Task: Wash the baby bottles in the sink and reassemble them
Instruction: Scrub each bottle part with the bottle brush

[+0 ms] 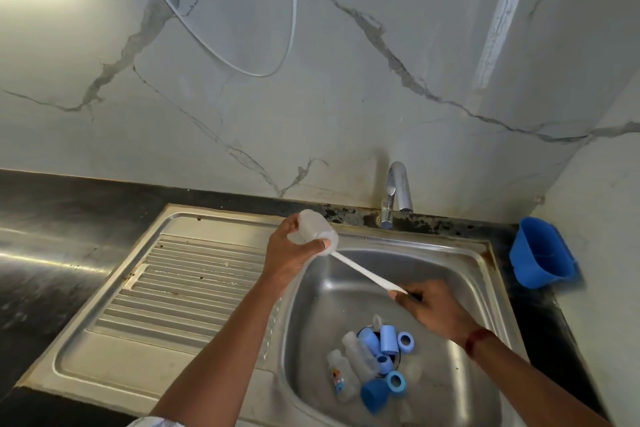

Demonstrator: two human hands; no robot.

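Note:
My left hand (pixel 289 253) grips a clear baby bottle (pixel 316 230) tilted on its side above the sink's left rim. A white bottle-brush handle (pixel 367 273) runs out of the bottle's mouth down to my right hand (pixel 433 307), which pinches its end over the basin. The brush head is hidden inside the bottle. At the bottom of the steel sink (pixel 460 267) lie two clear bottles (pixel 356 355), several blue caps and rings (pixel 388 340) and a clear teat (pixel 376 321).
A chrome tap (pixel 396 192) stands behind the basin, with no water running. The ribbed drainboard (pixel 183 281) lies to the left, on a black counter (pixel 52 218). A blue plastic tub (pixel 542 253) hangs at the right. A white hose (pixel 242 69) loops down the marble wall.

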